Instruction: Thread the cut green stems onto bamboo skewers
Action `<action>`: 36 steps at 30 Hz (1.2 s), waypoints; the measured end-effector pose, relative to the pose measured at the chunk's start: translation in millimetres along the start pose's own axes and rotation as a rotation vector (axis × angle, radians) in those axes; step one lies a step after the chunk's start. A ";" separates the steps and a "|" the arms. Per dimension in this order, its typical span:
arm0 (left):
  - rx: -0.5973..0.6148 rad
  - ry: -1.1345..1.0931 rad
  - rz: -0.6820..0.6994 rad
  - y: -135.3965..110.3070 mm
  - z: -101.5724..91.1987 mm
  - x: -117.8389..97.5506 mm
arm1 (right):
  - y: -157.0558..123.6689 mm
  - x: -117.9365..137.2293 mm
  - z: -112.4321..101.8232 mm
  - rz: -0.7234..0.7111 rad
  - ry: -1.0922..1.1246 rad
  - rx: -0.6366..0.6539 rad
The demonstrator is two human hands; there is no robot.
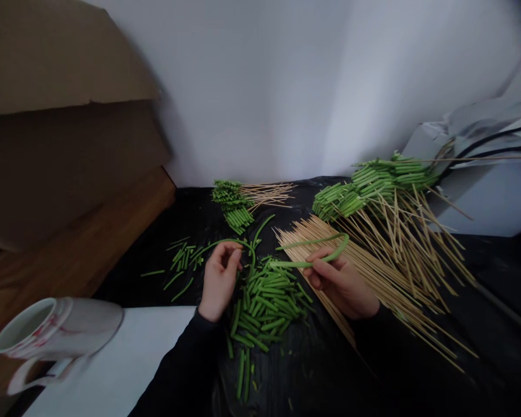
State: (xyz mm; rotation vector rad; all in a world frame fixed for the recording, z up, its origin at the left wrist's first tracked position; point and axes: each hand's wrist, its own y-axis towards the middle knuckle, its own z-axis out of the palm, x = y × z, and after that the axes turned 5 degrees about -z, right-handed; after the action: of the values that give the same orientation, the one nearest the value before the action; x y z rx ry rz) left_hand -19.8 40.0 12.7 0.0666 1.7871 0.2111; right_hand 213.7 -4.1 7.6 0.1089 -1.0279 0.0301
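Note:
My right hand pinches a long garlic scape that bends back on itself in a hook; its pale cut end points left. My left hand is closed, thumb against curled fingers, and what it grips, if anything, is hidden. A curved scape runs right by its fingertips; I cannot tell whether they touch. Below and between both hands lies a heap of short cut scape pieces. Bare bamboo skewers are spread under and beyond my right hand.
Skewers threaded with scape pieces lie in a small stack at the back and a larger one back right. Loose scraps lie left on the black plastic sheet. A white mug, cardboard box and white box flank the area.

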 end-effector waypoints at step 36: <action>0.310 -0.490 -0.337 -30.9 37.0 -7.2 | -5.2 -8.1 8.0 -0.171 -0.502 0.005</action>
State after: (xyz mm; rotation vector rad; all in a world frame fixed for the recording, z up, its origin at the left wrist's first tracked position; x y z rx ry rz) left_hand 19.9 12.5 6.3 0.0331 1.3022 -0.3049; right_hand 203.0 -10.0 4.4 0.2154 -1.5166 -0.1573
